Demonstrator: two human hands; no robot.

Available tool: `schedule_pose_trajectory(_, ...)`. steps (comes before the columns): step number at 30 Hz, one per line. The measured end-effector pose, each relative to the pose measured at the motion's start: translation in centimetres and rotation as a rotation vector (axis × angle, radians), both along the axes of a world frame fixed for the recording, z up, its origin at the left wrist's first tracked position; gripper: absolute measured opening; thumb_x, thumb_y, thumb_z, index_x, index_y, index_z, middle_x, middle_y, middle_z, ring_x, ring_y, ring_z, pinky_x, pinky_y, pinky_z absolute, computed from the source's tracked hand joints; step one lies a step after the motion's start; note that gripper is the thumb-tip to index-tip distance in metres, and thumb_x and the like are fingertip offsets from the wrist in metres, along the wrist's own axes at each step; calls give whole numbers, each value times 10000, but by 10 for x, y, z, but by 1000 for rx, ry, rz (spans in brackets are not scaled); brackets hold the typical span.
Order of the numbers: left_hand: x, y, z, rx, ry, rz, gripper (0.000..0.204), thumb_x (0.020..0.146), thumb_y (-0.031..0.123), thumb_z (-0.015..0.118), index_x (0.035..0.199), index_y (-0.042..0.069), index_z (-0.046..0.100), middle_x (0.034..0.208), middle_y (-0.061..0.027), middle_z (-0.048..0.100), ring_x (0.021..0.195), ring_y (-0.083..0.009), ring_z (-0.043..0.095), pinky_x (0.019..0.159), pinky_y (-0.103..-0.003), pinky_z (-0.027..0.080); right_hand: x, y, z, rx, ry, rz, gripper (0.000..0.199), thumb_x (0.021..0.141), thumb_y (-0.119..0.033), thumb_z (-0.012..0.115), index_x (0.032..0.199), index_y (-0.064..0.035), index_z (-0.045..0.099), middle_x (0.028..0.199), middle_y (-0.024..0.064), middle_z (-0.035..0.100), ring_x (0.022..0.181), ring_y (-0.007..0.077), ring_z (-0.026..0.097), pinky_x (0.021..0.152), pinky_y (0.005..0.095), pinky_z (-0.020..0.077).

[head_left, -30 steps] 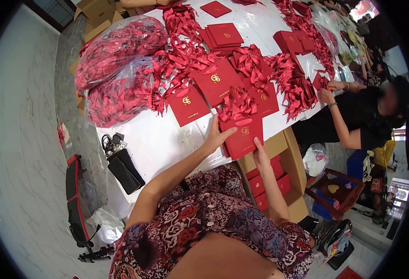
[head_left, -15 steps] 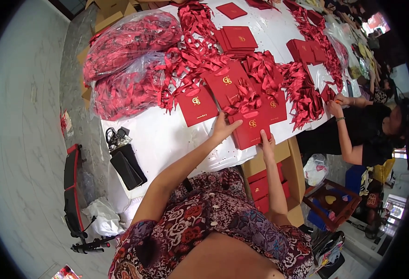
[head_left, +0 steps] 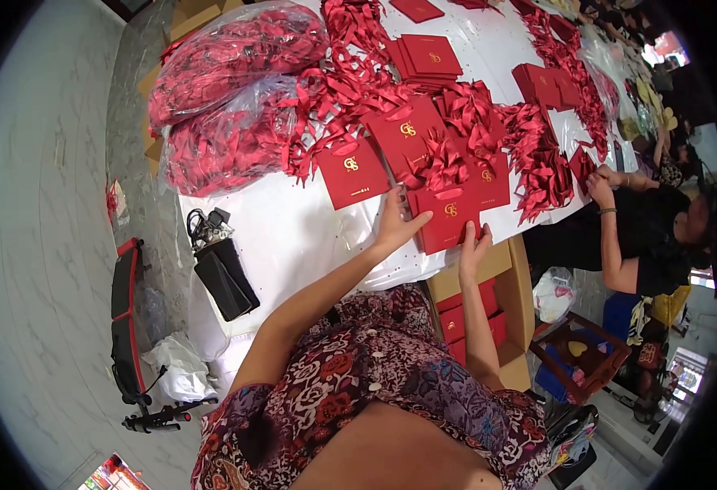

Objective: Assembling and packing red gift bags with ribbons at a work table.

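Observation:
A small stack of flat red gift bags (head_left: 450, 229) with gold printing and a ribbon handle lies at the table's front edge. My left hand (head_left: 397, 222) is at the stack's left side, its thumb on the top bag and its fingers stretched apart. By the lower right edge is my right hand (head_left: 474, 251), thumb against the bag and fingertips apart outside the edge. Neither hand is wrapped round the stack. Another flat red bag (head_left: 352, 174) lies to the left, and a larger one (head_left: 403, 135) lies behind, partly under a bunch of red ribbons (head_left: 440, 162).
Clear plastic sacks of red ribbon (head_left: 232, 65) fill the table's far left. A black pouch (head_left: 226, 282) lies near its left edge. Below the front edge stands a cardboard box (head_left: 520, 314) holding red bags. To the right, a co-worker's hands (head_left: 603, 184) handle a red piece.
My view has shifted slightly. Both hands have loosened at the stack: my right thumb sits higher along the edge and my left fingers are spread. The orange-handled tool at the co-worker's hand no longer shows.

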State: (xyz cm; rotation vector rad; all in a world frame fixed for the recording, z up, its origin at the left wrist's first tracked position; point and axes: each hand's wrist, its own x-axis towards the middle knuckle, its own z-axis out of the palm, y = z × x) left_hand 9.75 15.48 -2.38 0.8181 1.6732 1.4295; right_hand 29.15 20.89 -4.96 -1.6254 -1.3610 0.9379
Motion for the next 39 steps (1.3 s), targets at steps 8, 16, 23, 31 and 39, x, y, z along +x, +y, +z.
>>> schedule_pose_trajectory(8,-46,-38,2,-36,253,185,697,834,148,757,1408,71,369,1266,-151,495,1037,-208,565,718,-302,543,-3,-32,8,180,-187,-73,748,939,-376,613,1414,106,295,1409,304,300,1303,429,349,1100,500,287)
schedule_pose_trajectory(16,-105,-61,-1,33,837,171,652,758,83,691,1365,46,457,1335,-228,462,1224,-411,420,1027,-468,360,-50,-30,55,467,-501,264,853,811,-417,721,1453,-7,338,1446,310,294,1370,460,253,1123,561,200)
schedule_pose_trajectory(23,-85,-66,-7,-74,913,26,656,726,96,720,1342,134,499,1408,-212,390,1249,-418,387,1031,-509,336,-88,21,40,469,-586,357,723,852,-452,678,1429,-94,432,1447,262,345,1370,458,270,1104,587,211)
schedule_pose_trajectory(31,-92,-60,-9,-68,951,-13,641,717,126,724,1324,130,517,1418,-206,388,1273,-416,373,1042,-514,321,-83,18,42,451,-558,418,754,873,-443,666,1450,-50,380,1480,257,315,1402,443,242,1122,594,183)
schedule_pose_trajectory(39,-117,-59,-18,-197,1109,-45,724,803,215,716,1447,79,416,1536,-200,314,1407,-364,296,1090,-512,281,-73,-8,61,549,-392,300,643,932,-258,624,1428,41,344,1485,271,255,1413,458,200,1139,568,170)
